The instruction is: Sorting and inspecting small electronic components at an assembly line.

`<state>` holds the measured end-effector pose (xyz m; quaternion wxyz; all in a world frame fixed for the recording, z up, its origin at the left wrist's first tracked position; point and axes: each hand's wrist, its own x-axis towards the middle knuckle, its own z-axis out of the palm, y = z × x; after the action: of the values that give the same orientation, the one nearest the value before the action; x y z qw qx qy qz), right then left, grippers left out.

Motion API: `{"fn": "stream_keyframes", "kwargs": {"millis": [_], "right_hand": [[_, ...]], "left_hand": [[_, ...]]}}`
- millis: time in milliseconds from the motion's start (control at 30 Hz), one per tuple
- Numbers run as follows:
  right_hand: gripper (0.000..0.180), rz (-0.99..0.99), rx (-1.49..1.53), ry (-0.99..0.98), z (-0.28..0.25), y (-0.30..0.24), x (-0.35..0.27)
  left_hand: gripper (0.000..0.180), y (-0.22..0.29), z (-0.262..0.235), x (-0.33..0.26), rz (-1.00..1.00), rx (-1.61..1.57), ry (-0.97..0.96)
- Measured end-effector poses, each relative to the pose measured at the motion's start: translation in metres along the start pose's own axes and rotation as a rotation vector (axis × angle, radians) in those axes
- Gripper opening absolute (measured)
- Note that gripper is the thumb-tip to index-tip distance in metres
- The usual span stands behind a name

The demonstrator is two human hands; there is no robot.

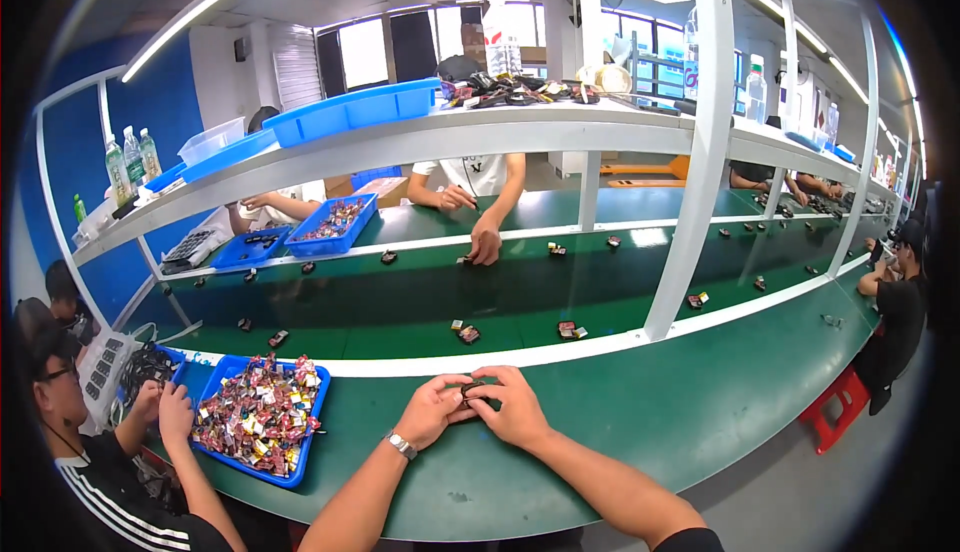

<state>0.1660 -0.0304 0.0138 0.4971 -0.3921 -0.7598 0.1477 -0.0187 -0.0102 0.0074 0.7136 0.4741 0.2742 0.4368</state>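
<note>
Both my hands meet over the green bench, fingers bent around a small dark object (468, 392) whose kind I cannot make out. My left hand (430, 412), with a metal watch on its wrist, grips it from the left. From the right, the thumb and fingers of my right hand (510, 409) close on the same piece. Left of my hands stands a blue tray (318, 422) heaped with small red, yellow and white electronic parts with wires. Just beyond the white rail, similar small parts (466, 332) lie on the green conveyor belt (400, 297).
A white frame post (690, 202) and an overhead shelf (500, 135) with blue bins and bottles stand ahead. Co-workers sit at left, right and across the belt, where a hand (485, 242) touches a part. Another blue tray (335, 237) stands there. A red stool (838, 407) is at right.
</note>
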Motion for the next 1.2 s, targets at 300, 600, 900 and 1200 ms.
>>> {"fn": "stream_keyframes", "kwargs": {"millis": [300, 600, 900, 1200], "right_hand": [[0.019, 0.011, 0.037, -0.043, 0.000, 0.000, 0.001], [0.017, -0.142, -0.118, 0.086, 0.000, -0.004, 0.009], [0.016, -0.176, -0.200, 0.079, 0.002, -0.009, 0.009], [0.009, -0.223, -0.330, 0.094, 0.006, -0.004, 0.007]], "left_hand": [[0.027, 0.000, 0.009, 0.001, 0.022, 0.113, 0.078], [0.026, 0.001, 0.009, 0.002, 0.031, 0.045, 0.093], [0.026, 0.004, 0.010, 0.001, 0.000, 0.063, 0.108], [0.026, 0.001, 0.010, 0.000, 0.010, 0.077, 0.106]]}}
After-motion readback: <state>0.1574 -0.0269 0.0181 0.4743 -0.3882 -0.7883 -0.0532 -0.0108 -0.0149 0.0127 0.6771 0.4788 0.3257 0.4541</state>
